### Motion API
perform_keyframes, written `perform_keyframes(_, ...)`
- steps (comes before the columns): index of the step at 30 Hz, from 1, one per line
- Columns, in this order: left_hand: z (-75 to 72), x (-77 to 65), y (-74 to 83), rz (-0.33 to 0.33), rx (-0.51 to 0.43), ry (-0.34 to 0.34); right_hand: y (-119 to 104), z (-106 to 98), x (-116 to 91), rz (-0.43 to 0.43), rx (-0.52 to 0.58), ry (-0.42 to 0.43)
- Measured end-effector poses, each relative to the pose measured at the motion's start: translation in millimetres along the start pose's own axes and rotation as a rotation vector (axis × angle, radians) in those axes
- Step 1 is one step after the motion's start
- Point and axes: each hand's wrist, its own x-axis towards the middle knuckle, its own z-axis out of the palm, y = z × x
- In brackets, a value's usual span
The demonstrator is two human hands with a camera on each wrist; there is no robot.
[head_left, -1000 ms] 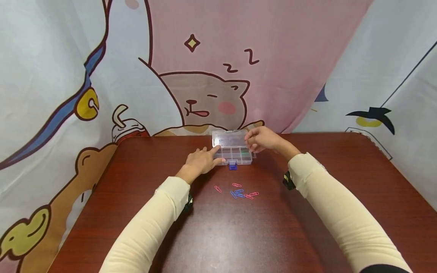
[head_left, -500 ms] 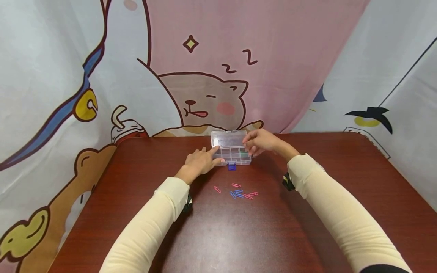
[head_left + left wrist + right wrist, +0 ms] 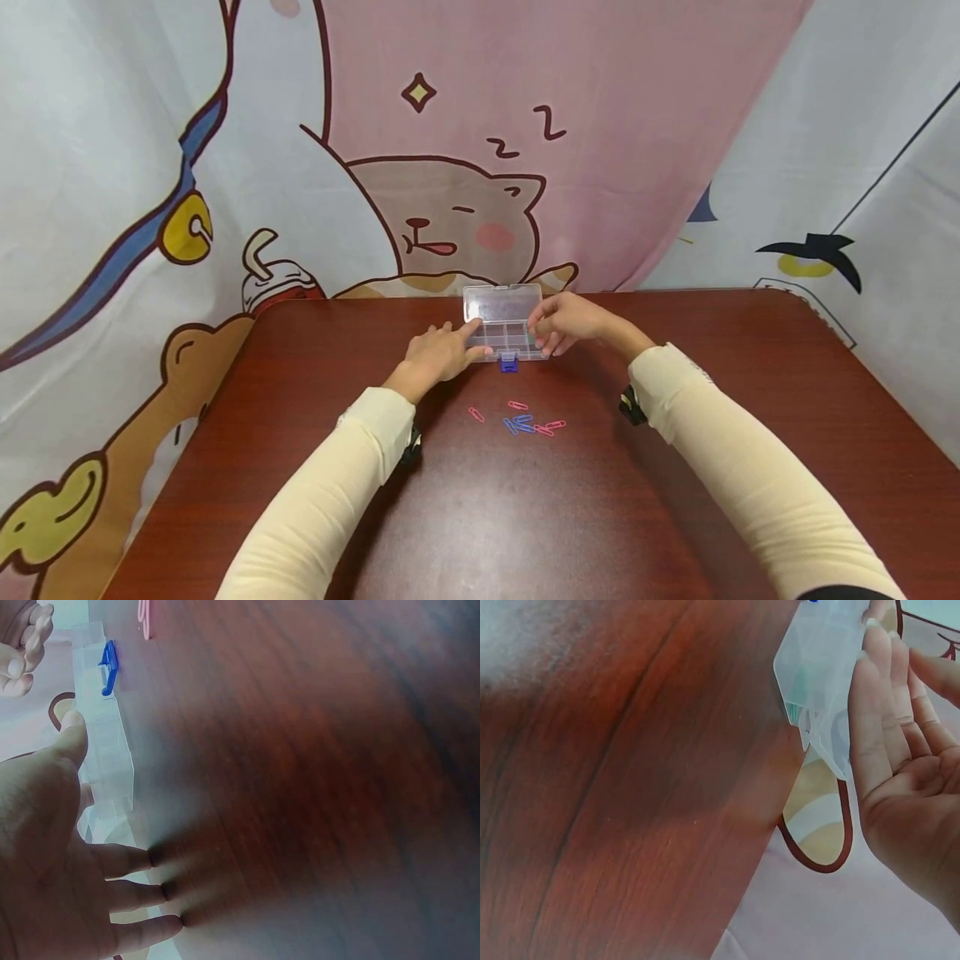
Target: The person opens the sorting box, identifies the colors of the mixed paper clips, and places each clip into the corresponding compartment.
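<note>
A clear plastic compartment box stands at the table's far side with its clear lid raised. My left hand rests at its left end, thumb and index finger touching the box, the other fingers straight. In the left wrist view, these fingertips meet the tabletop. My right hand is over the box's right end, thumb and fingers bent together. Something green shows through the wall there; whether those fingers pinch anything is hidden. Several pink paper clips and blue paper clips lie nearer me.
The box's blue latch hangs down at its front. A dark red-brown wooden table carries everything. Behind it hangs a cloth printed with cartoon animals, close to the table's far edge.
My right hand has come down and slightly left, to the box's right compartments. The left hand stays put, and the paper clips on the table have not moved.
</note>
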Motion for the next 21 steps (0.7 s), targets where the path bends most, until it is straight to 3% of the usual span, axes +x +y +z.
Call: perform_keyframes(21, -0.5, -1.0, 0.9, 0.010, -0.001, -0.001, 4, 46, -14, -0.023, -0.227, -0.201)
